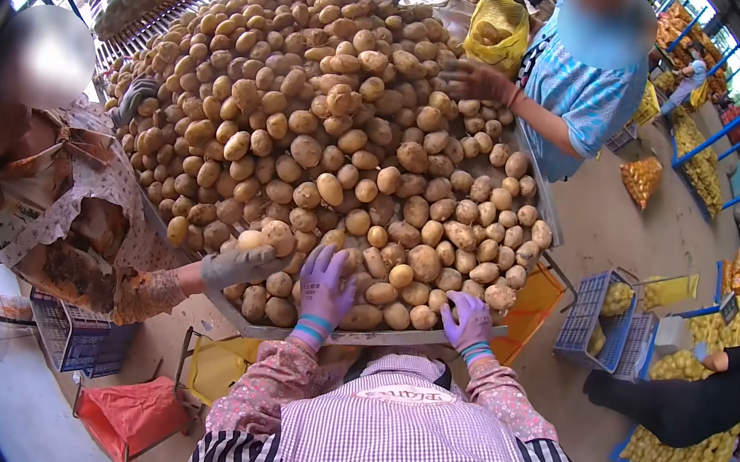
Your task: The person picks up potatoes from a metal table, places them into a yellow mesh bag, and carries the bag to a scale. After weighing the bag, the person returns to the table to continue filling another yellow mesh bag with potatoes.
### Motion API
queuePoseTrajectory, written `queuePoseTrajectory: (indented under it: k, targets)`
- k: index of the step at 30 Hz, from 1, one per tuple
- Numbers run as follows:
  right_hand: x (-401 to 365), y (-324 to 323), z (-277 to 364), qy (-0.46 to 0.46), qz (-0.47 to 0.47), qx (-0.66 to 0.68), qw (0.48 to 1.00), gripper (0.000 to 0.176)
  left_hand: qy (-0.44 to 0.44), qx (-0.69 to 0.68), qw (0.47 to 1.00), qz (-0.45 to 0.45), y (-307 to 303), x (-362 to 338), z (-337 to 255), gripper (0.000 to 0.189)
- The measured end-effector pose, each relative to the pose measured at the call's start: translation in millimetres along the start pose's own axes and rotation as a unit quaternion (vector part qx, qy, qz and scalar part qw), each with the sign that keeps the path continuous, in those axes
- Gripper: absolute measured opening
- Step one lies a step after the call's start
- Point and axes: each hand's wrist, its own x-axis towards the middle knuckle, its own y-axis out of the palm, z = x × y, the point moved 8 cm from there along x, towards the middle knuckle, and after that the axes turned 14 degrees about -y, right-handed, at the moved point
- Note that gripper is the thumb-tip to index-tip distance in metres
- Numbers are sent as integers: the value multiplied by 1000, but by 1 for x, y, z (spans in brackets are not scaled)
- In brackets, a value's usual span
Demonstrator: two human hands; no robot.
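Note:
A large heap of potatoes (307, 143) covers a metal-edged sorting table (356, 333) in front of me. In a purple glove, my left hand (325, 289) lies on the potatoes by the near edge, fingers stretched out and apart. My right hand (468, 322), gloved the same way, rests at the near right corner with its fingers spread against potatoes. Neither hand visibly grips one, though the undersides of both are hidden. Between them lie several loose potatoes, among them a pale yellow one (401, 275).
A co-worker's grey-gloved hand (239, 267) is close to my left hand. Another co-worker's brown-gloved hand (480, 83) touches the heap at right. Below the table hang a red bag (131, 415) and a yellow bag (225, 371). Blue crates (597, 317) stand right.

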Motion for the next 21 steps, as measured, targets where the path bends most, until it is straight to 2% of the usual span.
queuePoseTrajectory:
  k: [4,6,7,9,12,16,18,20,21]
  targets:
    - [-2,5,-5,5,13,-6,1000,36,20,7,1000,2,10,41,-12,52]
    - [-2,7,-6,13,28,-10,999,37,18,-24,999,35,24,65,-24,50]
    - [-2,7,-5,8,32,-11,999,39,15,2,998,64,36,79,-28,53]
    - [7,4,-1,7,32,-10,999,39,-36,73,992,101,62,109,-29,57]
    - [2,1,-1,14,41,-12,999,39,-91,165,972,138,82,144,-35,48]
    - [1,2,0,5,36,-7,999,39,-134,128,968,168,96,141,-22,44]
    - [1,5,-4,10,40,-8,999,40,-76,15,987,141,94,115,-37,45]
    - [-1,7,-4,3,43,-7,999,42,18,62,985,158,97,82,-73,43]
    - [-1,7,-5,1,42,-12,999,42,33,7,986,161,100,66,-82,44]
